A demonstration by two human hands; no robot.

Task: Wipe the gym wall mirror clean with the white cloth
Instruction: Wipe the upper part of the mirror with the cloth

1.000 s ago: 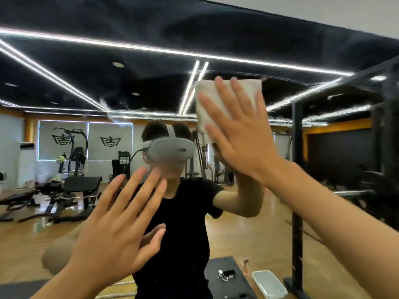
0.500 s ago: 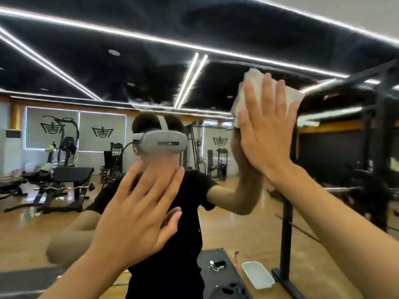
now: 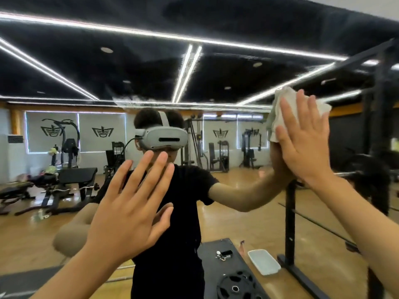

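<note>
Mid-wipe, upper-right zone of the mirror. Right hand is flat, fingers straight and slightly spread, pressing the white cloth against the glass at about head height. The cloth is bunched, sticking out above and left of the palm. Left hand is raised lower left, holding nothing, fingers splayed toward the glass. It looks like a brace, but I can't confirm contact. Judgement: wiping pass is underway and coverage is partial at best. Can't read any streaks from here. The next stroke needs even palm pressure and overlapping passes. Flatten the cloth first, or the bunched edge will skip. The lower glass probably needs a crouch.
</note>
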